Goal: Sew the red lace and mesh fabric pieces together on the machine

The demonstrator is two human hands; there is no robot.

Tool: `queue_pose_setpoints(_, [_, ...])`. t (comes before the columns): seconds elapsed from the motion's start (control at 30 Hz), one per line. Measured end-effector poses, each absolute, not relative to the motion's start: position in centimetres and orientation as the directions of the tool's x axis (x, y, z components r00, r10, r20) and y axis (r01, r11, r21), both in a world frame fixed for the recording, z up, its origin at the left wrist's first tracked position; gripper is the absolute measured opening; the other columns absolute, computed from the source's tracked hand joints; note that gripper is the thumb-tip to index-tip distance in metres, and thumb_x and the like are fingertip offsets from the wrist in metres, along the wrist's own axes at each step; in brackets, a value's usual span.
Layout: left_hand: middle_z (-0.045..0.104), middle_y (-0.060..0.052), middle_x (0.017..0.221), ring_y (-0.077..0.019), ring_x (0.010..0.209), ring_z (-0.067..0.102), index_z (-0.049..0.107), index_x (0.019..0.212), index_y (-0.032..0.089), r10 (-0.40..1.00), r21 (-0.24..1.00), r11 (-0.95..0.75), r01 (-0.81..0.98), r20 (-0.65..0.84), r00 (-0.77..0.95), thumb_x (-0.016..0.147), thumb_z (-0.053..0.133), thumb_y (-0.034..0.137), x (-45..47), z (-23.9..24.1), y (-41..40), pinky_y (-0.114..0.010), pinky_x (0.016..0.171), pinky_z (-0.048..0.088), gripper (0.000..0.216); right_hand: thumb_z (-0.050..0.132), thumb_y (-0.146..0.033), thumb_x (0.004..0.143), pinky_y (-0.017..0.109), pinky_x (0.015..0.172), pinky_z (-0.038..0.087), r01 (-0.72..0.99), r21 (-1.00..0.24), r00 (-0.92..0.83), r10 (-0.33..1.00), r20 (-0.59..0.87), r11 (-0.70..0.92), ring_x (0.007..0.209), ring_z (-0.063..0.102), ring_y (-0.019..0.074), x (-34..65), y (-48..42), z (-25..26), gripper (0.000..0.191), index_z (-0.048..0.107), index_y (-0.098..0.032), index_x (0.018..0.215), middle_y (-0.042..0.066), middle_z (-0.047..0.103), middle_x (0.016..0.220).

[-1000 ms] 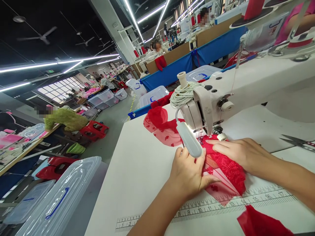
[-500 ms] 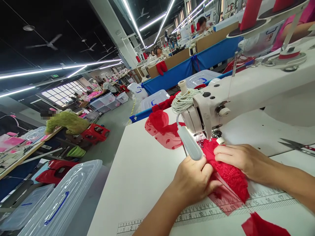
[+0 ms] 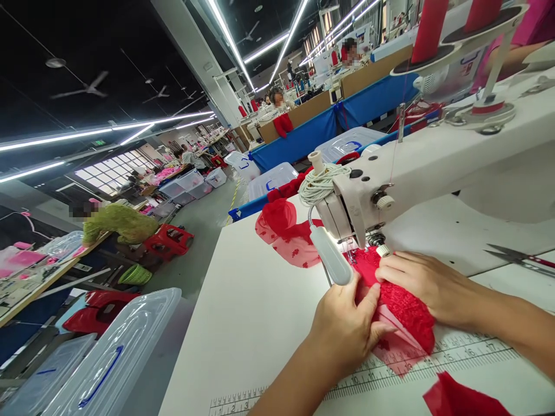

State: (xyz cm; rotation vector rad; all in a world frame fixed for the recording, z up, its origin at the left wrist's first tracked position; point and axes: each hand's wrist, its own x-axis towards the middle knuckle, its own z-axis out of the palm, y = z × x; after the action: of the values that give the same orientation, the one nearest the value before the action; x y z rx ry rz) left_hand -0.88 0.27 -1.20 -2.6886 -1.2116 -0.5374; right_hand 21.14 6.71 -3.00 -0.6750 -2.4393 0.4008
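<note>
A red lace fabric piece (image 3: 403, 309) lies under the needle of a white sewing machine (image 3: 416, 167) on the white table (image 3: 251, 312). My left hand (image 3: 347, 323) rests on the lace's near left edge just below the machine's small lamp (image 3: 332, 255), fingers curled and pressing it down. My right hand (image 3: 422, 283) lies flat on the lace to the right of the needle, fingers together and pointing left. More red sheer fabric (image 3: 288, 231) trails out behind the machine.
A printed ruler strip (image 3: 390, 370) runs along the table's near edge, with another red cloth piece (image 3: 463, 398) at the bottom right. Scissors (image 3: 515, 257) lie at the right. Clear plastic bins (image 3: 108, 358) stand at the lower left. Other workers sit at tables beyond.
Both hands have slid slightly toward the needle with the lace. The left hand's fingers closed from spread to curled, and the view shifted a little.
</note>
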Motion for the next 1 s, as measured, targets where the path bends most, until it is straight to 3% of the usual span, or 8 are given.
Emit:
queue_pose_setpoints(0.1, [0.065, -0.023, 0.126, -0.0267, 0.085, 0.064, 0.069, 0.125, 0.012, 0.683, -0.015, -0.661, 0.750, 0.402, 0.610, 0.101, 0.034, 0.061, -0.9, -1.2, 0.0, -0.041, 0.072, 0.060, 0.065, 0.051, -0.035, 0.101, 0.034, 0.058, 0.034, 0.365, -0.419, -0.702, 0.542, 0.463, 0.831, 0.067, 0.047, 0.0202, 21.0, 6.6, -3.2, 0.028, 0.044, -0.023, 0.077, 0.003, 0.052, 0.080])
queue_pose_setpoints(0.43, [0.072, -0.020, 0.106, -0.0289, 0.081, 0.063, 0.073, 0.119, 0.014, 0.660, -0.022, -0.664, 0.747, 0.453, 0.600, 0.097, 0.033, 0.069, -0.7, -0.5, -0.4, -0.041, 0.068, 0.058, 0.072, 0.050, -0.024, 0.101, 0.035, 0.058, 0.035, 0.394, -0.399, -0.741, 0.543, 0.395, 0.828, 0.067, 0.047, 0.0204, 21.2, 6.7, -2.1, 0.025, 0.041, -0.023, 0.077, 0.004, 0.053, 0.081])
queue_pose_setpoints(0.73, [0.072, -0.019, 0.109, -0.0266, 0.077, 0.058, 0.073, 0.121, 0.016, 0.672, -0.015, -0.643, 0.766, 0.470, 0.573, 0.097, 0.022, 0.073, -0.4, -0.8, -0.4, -0.039, 0.065, 0.054, 0.080, 0.042, -0.015, 0.101, 0.036, 0.061, 0.037, 0.403, -0.397, -0.730, 0.551, 0.404, 0.825, 0.072, 0.048, 0.0218, 21.3, 6.8, -2.6, 0.023, 0.044, -0.023, 0.079, 0.007, 0.055, 0.084])
queue_pose_setpoints(1.0, [0.073, -0.018, 0.106, -0.0262, 0.079, 0.059, 0.073, 0.122, 0.016, 0.659, -0.056, -0.625, 0.779, 0.497, 0.565, 0.098, 0.015, 0.072, -0.4, -1.0, 0.0, -0.038, 0.068, 0.053, 0.084, 0.043, -0.023, 0.102, 0.034, 0.061, 0.035, 0.435, -0.415, -0.685, 0.593, 0.423, 0.799, 0.071, 0.047, 0.0214, 21.0, 7.1, -3.4, 0.024, 0.042, -0.022, 0.078, 0.004, 0.051, 0.082])
